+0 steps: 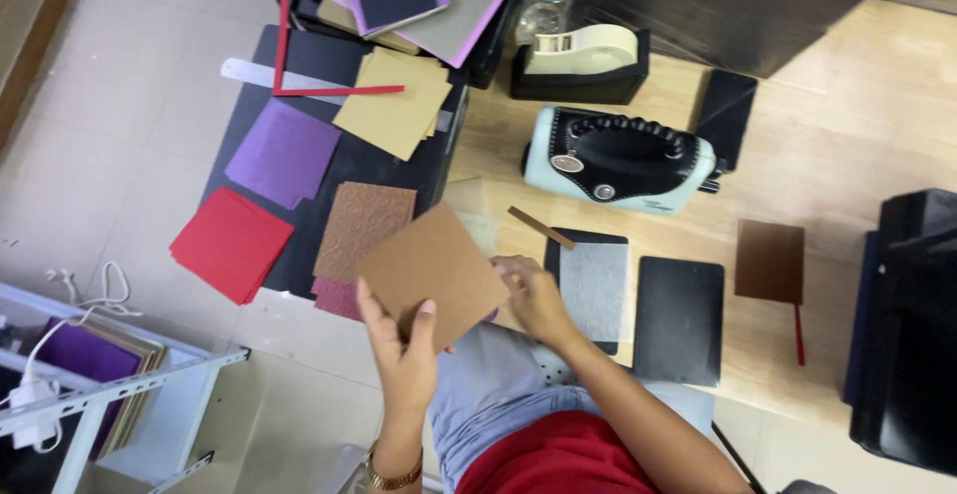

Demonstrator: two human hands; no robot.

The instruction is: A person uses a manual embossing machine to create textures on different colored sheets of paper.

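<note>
Left hand [404, 349] pinches one brown card square [434, 277], thumb over its lower edge, fingers behind. Right hand [533, 295] touches the card's 3 o'clock edge; its grip cannot be told. At 1 o'clock: one embossing machine [620, 160]. At 3 o'clock: two black folders [679, 320].

Brown card square [431, 273]: plain, flat, tilted diamond-wise, held at its edges, lower centre of frame.
</note>
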